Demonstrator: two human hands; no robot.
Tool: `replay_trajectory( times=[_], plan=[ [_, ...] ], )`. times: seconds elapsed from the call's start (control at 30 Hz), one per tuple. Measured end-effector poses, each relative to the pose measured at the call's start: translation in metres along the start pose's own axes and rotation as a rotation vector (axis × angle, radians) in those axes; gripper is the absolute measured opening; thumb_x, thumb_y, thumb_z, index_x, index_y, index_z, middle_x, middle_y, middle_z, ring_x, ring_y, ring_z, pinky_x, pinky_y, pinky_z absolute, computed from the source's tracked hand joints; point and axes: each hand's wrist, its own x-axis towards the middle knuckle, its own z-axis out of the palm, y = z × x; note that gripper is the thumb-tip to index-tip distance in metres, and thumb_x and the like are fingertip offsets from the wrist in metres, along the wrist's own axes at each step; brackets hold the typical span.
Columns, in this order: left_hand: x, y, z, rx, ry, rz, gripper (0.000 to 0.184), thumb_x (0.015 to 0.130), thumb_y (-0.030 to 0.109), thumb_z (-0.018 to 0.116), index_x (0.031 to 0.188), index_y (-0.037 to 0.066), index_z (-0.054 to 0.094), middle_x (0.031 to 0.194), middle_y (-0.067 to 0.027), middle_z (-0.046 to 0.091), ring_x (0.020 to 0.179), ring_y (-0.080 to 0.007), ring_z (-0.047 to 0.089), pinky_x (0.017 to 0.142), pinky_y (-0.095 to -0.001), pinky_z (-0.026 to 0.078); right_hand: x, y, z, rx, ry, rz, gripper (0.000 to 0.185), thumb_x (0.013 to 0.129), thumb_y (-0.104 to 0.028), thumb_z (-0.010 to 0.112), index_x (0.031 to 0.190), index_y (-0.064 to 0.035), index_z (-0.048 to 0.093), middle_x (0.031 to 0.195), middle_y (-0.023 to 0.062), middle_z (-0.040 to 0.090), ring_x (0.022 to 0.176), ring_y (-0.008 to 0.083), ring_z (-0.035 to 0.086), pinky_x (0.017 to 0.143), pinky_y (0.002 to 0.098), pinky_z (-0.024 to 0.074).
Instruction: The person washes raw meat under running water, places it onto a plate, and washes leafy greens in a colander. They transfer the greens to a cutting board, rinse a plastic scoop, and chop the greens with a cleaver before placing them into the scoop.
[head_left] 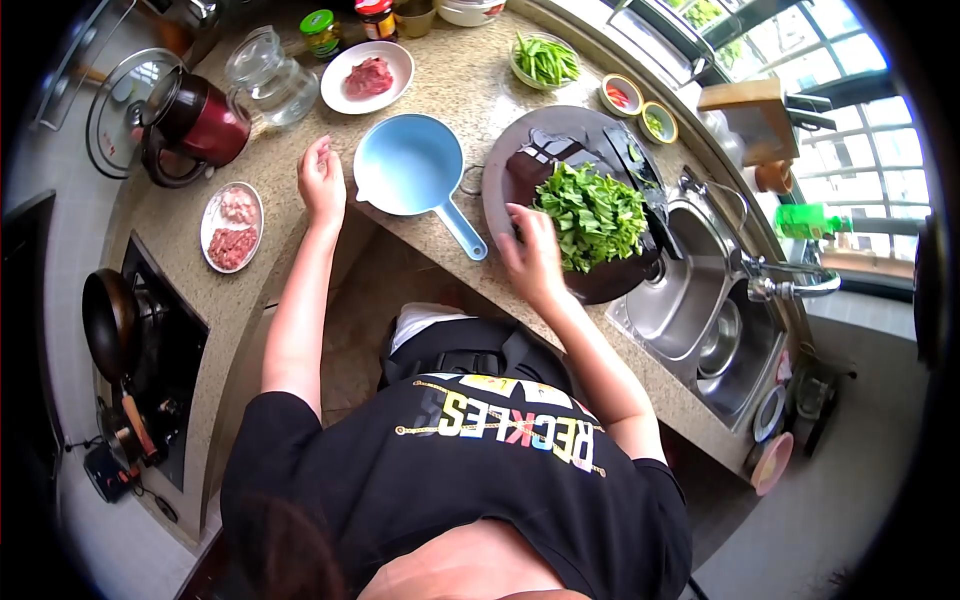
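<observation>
My left hand (322, 185) is over the counter, left of a light blue plastic dipper (408, 165), fingers loosely bent and nothing visible in them. The dipper rests at the counter's edge, its handle toward me. My right hand (532, 252) is at the near left side of a dark round cutting board (510, 165), fingers apart, close to a heap of chopped leafy greens (592, 215). On the far right of the board lies a wide dark-bladed knife (630, 155), partly behind the greens.
A plate of raw meat (368, 78), a plate of minced meat (232, 228), a glass jug (270, 80) and a red kettle (200, 125) stand left. Green peppers (545, 62) and small bowls (622, 95) stand at the back. A sink (665, 285) is right, a stove (165, 370) left.
</observation>
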Motion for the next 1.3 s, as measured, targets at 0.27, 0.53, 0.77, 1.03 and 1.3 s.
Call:
replay_trajectory(
  times=[0.27, 0.53, 0.77, 1.03, 1.3],
  plan=[
    [-0.066, 0.134, 0.018, 0.134, -0.186, 0.469, 0.027, 0.083, 0.001, 0.056, 0.111, 0.002, 0.059, 0.105, -0.0149, 0.057, 0.100, -0.0310, 0.056, 0.086, -0.0398, 0.046, -0.075, 0.123, -0.136, -0.532, 0.439, 0.304, 0.049, 0.073, -0.003, 0.063, 0.120, -0.0025, 0.050, 0.114, 0.0162, 0.053, 0.111, 0.0334, 0.048, 0.099, 0.0428, 0.0350],
    [-0.136, 0.199, 0.094, 0.039, -0.527, 0.617, 0.028, 0.080, 0.001, 0.058, 0.107, 0.002, 0.060, 0.102, -0.0136, 0.056, 0.101, -0.0307, 0.054, 0.090, -0.0401, 0.044, -0.065, 0.195, -0.177, -0.631, 0.228, 0.397, 0.052, 0.072, -0.015, 0.066, 0.121, -0.0139, 0.048, 0.115, 0.0124, 0.055, 0.111, 0.0337, 0.050, 0.095, 0.0441, 0.0405],
    [-0.183, 0.239, 0.145, -0.010, -0.637, 0.676, 0.029, 0.077, -0.001, 0.060, 0.106, 0.002, 0.060, 0.104, -0.0142, 0.057, 0.101, -0.0318, 0.054, 0.090, -0.0406, 0.045, -0.040, 0.220, -0.202, -0.408, -0.008, 0.295, 0.035, 0.074, -0.019, 0.062, 0.106, -0.0073, 0.054, 0.099, 0.0158, 0.063, 0.094, 0.0318, 0.062, 0.078, 0.0406, 0.0489],
    [-0.187, 0.272, 0.173, 0.086, -0.475, 0.659, 0.024, 0.079, 0.002, 0.063, 0.103, 0.003, 0.063, 0.099, -0.0108, 0.060, 0.094, -0.0292, 0.057, 0.083, -0.0388, 0.046, -0.068, 0.153, -0.247, -0.594, 0.170, 0.051, 0.038, 0.073, -0.007, 0.066, 0.108, -0.0063, 0.054, 0.096, 0.0127, 0.060, 0.088, 0.0316, 0.059, 0.074, 0.0406, 0.0477],
    [-0.166, 0.300, 0.170, 0.182, -0.318, 0.542, 0.023, 0.077, 0.017, 0.072, 0.097, 0.009, 0.068, 0.096, -0.0076, 0.061, 0.092, -0.0266, 0.056, 0.083, -0.0361, 0.045, -0.064, 0.078, -0.229, -0.627, 0.142, -0.145, 0.035, 0.073, -0.005, 0.065, 0.108, -0.0046, 0.059, 0.089, 0.0102, 0.059, 0.084, 0.0287, 0.058, 0.071, 0.0395, 0.0472]
  ],
)
